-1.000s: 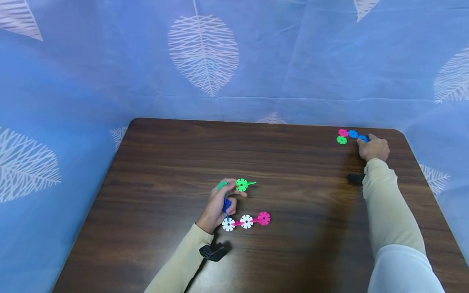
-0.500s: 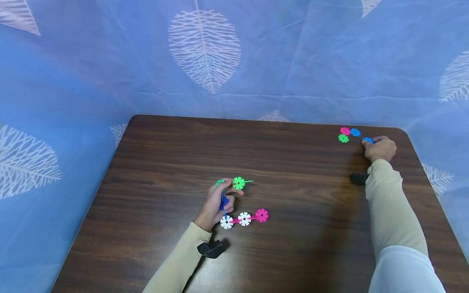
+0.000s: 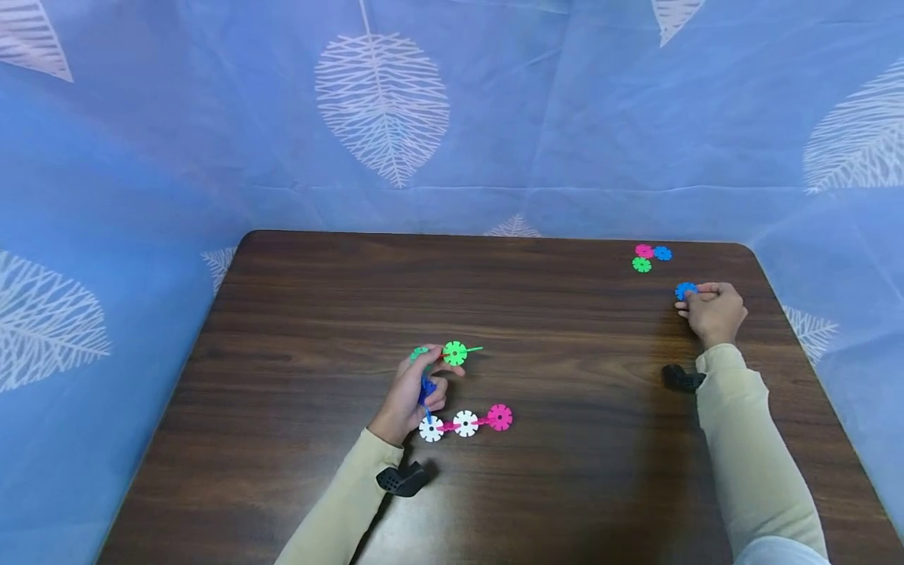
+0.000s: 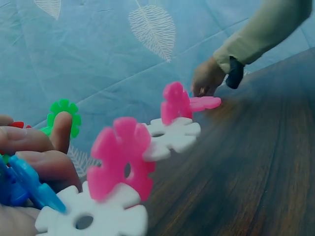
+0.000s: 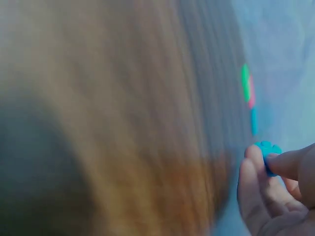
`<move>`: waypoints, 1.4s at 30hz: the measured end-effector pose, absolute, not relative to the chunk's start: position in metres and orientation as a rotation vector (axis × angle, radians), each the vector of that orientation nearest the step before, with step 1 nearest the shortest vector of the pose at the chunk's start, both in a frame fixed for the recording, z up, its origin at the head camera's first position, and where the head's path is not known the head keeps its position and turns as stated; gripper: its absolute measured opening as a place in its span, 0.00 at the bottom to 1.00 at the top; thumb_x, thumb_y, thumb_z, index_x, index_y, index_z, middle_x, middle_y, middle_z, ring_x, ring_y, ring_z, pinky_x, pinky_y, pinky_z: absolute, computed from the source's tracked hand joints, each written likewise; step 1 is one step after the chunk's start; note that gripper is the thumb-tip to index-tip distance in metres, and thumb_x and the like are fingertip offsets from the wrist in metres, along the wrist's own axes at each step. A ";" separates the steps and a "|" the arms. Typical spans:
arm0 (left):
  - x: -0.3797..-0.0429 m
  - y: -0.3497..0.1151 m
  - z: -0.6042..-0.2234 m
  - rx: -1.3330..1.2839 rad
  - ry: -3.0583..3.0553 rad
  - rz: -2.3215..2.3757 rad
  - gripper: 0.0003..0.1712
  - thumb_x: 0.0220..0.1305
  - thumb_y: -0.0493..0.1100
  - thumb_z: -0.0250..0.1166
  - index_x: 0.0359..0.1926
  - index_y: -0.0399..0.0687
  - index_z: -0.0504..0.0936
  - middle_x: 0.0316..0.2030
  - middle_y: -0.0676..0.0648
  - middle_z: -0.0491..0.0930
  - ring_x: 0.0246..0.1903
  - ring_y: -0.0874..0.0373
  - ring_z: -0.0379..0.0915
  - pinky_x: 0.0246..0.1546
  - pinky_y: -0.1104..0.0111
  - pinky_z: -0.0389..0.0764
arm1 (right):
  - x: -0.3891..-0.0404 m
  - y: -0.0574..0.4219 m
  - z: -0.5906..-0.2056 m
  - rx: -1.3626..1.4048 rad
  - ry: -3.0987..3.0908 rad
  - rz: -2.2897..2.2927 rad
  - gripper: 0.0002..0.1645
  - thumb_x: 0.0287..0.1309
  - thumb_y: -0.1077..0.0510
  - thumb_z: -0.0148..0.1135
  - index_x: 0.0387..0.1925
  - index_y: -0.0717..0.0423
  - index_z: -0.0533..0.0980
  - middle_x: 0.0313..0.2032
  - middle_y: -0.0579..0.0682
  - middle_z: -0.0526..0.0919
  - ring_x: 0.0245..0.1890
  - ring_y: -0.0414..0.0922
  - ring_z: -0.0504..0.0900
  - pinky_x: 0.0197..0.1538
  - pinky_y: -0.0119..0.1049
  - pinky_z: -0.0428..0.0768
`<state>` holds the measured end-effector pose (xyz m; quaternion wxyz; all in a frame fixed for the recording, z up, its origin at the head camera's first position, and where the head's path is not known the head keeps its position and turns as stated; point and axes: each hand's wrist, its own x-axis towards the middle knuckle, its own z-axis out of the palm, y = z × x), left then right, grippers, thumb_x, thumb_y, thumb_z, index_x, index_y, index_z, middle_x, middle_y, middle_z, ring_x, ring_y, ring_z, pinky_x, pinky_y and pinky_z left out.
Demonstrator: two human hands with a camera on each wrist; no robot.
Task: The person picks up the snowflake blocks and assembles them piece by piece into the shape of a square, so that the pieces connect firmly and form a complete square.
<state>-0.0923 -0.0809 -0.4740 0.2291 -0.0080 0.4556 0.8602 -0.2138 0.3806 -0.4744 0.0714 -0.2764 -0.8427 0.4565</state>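
My left hand point(image 3: 413, 392) grips a chain of notched plastic discs linked edge to edge. White discs point(image 4: 93, 214) and pink discs point(image 4: 120, 157) trail off to the right of the hand. Blue discs point(image 4: 32, 184) sit against the palm, partly covered by fingers, and a green disc point(image 3: 455, 353) sticks out past the fingertips. At the far right of the table, my right hand point(image 3: 715, 314) pinches a single blue disc point(image 5: 268, 155) between thumb and fingertips, raised off the tabletop.
Near the far right edge of the brown wooden table point(image 3: 318, 298) lie a loose pink disc point(image 3: 643, 251), a blue disc point(image 3: 662, 253) and a green disc point(image 3: 641, 265), close together. A blue cloth point(image 3: 494, 118) with leaf prints hangs behind the table.
My right hand has drawn one blue disc away from the loose group and lifted it back toward me. The left hand keeps its hold on the chain, almost still.
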 end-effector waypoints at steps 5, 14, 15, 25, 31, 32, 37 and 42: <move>-0.092 -0.083 -0.473 -0.011 1.264 2.355 0.08 0.71 0.50 0.49 0.40 0.52 0.68 0.29 0.52 0.81 0.07 0.71 0.55 0.09 0.79 0.55 | -0.186 0.351 -0.471 -0.638 -2.614 1.333 0.10 0.66 0.60 0.51 0.46 0.59 0.67 0.20 0.28 0.73 0.17 0.22 0.77 0.28 0.20 0.80; -0.091 -0.082 -0.471 -0.006 1.244 2.333 0.07 0.72 0.49 0.47 0.39 0.54 0.69 0.28 0.51 0.79 0.07 0.71 0.55 0.09 0.79 0.56 | -0.143 0.295 -0.467 -0.209 -2.590 1.634 0.21 0.64 0.63 0.55 0.51 0.77 0.67 0.27 0.35 0.80 0.23 0.28 0.83 0.32 0.23 0.82; -0.091 -0.082 -0.471 -0.003 1.239 2.332 0.07 0.72 0.50 0.47 0.39 0.55 0.69 0.28 0.51 0.79 0.07 0.71 0.55 0.09 0.79 0.56 | -0.140 0.289 -0.466 -0.153 -2.562 1.722 0.21 0.64 0.64 0.55 0.52 0.78 0.67 0.27 0.34 0.81 0.24 0.30 0.84 0.33 0.24 0.83; -0.090 -0.080 -0.472 0.071 1.250 2.317 0.08 0.69 0.52 0.53 0.40 0.56 0.67 0.29 0.52 0.80 0.07 0.72 0.55 0.09 0.79 0.56 | -0.120 0.230 -0.452 0.143 -2.476 2.123 0.26 0.62 0.63 0.58 0.56 0.78 0.65 0.32 0.46 0.83 0.29 0.38 0.86 0.37 0.31 0.84; -0.090 -0.078 -0.472 0.072 1.247 2.310 0.07 0.70 0.51 0.52 0.39 0.56 0.67 0.29 0.52 0.79 0.07 0.71 0.55 0.08 0.79 0.56 | -0.111 0.203 -0.448 0.252 -2.415 2.225 0.21 0.61 0.66 0.59 0.51 0.78 0.68 0.32 0.43 0.84 0.28 0.38 0.85 0.33 0.31 0.84; -0.090 -0.078 -0.473 0.072 1.246 2.309 0.07 0.70 0.51 0.52 0.39 0.56 0.67 0.29 0.52 0.79 0.07 0.71 0.55 0.08 0.79 0.56 | -0.109 0.199 -0.448 0.268 -2.408 2.232 0.20 0.61 0.66 0.59 0.50 0.77 0.69 0.32 0.42 0.84 0.28 0.38 0.85 0.32 0.30 0.84; -0.090 -0.076 -0.473 0.075 1.239 2.307 0.06 0.70 0.50 0.51 0.40 0.55 0.68 0.29 0.52 0.79 0.07 0.72 0.56 0.09 0.79 0.56 | -0.103 0.180 -0.445 0.330 -2.382 2.259 0.17 0.60 0.68 0.59 0.47 0.77 0.70 0.32 0.41 0.85 0.28 0.37 0.85 0.30 0.29 0.83; -0.089 -0.073 -0.472 0.077 1.219 2.309 0.06 0.70 0.49 0.52 0.41 0.55 0.69 0.28 0.52 0.79 0.07 0.72 0.55 0.09 0.80 0.56 | -0.098 0.166 -0.440 0.393 -2.367 2.275 0.16 0.59 0.69 0.59 0.47 0.76 0.70 0.32 0.44 0.85 0.28 0.39 0.85 0.33 0.33 0.85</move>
